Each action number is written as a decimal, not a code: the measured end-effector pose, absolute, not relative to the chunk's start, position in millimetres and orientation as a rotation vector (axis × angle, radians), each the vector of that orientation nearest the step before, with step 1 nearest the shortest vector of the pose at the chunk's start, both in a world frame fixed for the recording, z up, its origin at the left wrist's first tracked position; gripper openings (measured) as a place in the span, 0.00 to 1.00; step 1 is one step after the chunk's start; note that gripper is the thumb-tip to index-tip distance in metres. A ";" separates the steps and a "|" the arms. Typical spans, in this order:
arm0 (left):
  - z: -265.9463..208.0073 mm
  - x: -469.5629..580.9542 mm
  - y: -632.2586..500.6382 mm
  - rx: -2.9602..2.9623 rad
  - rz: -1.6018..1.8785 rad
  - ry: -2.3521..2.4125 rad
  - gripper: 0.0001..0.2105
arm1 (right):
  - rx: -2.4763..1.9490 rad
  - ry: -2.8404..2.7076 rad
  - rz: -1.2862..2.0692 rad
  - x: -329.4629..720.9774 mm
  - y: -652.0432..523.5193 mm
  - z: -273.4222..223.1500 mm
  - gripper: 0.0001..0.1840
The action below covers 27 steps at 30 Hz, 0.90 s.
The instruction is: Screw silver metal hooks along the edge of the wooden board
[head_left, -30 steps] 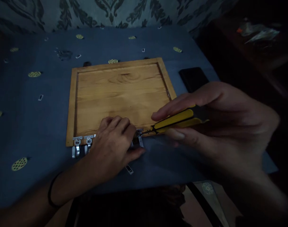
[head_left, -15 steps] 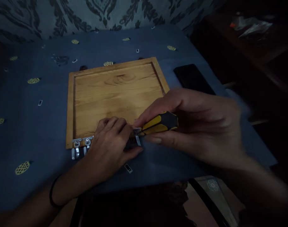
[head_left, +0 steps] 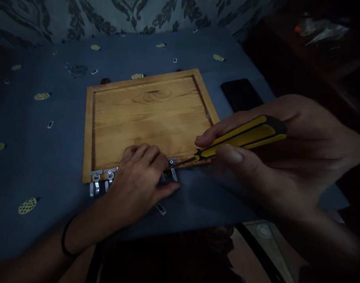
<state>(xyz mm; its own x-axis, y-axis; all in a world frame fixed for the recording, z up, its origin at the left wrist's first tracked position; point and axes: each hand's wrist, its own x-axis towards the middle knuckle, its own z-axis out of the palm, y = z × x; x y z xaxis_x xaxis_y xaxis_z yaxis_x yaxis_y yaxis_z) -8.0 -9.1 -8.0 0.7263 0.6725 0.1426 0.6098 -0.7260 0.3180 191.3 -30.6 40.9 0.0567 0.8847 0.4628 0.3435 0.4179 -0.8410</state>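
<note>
In my right hand is a screwdriver with a yellow and black handle, pinched between thumb and fingers. Its thin shaft slants left towards a metal hook on the front edge of a framed wooden board. A cross-head screw shows in that hook's plate; the screwdriver tip lies beside it, and I cannot tell if they touch. My left hand is curled over the board's front edge, thumb below by the hook. To its left, more silver hooks sit along the edge, some partly covered by the hand.
The board lies on a blue tablecloth with yellow pineapple prints. A black phone-like object lies to the right. Clear plastic is on a dark surface at the far right. Patterned fabric stands behind the table.
My right hand has drawn back to the right with the screwdriver, lowering its handle to a flatter slant and exposing the shaft and screw. My left hand stays in place.
</note>
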 end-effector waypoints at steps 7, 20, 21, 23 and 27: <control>-8.4 -8.6 -9.5 2.668 0.359 1.028 0.16 | -1.009 -1.572 0.508 190.5 -26.2 29.4 0.08; -7.5 -8.0 -8.9 2.706 0.396 1.009 0.15 | -1.080 -1.566 0.787 191.8 -37.2 35.2 0.18; -7.3 -8.2 -8.6 2.705 0.392 1.007 0.15 | -1.080 -1.575 0.815 192.1 -37.6 35.7 0.17; -7.1 -8.8 -8.3 2.702 0.394 1.002 0.14 | -1.074 -1.585 0.813 193.0 -36.5 35.6 0.17; -9.0 -9.8 -8.8 2.719 0.422 1.004 0.13 | -1.051 -1.590 0.770 194.6 -30.4 32.6 0.17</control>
<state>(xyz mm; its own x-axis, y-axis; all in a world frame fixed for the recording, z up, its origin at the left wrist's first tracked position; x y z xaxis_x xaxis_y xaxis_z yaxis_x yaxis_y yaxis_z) -9.8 -8.8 -9.0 0.7269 0.6594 0.1920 0.5987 -0.7454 0.2932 194.6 -30.4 32.6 -0.0827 0.9111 0.4039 0.2482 0.4113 -0.8771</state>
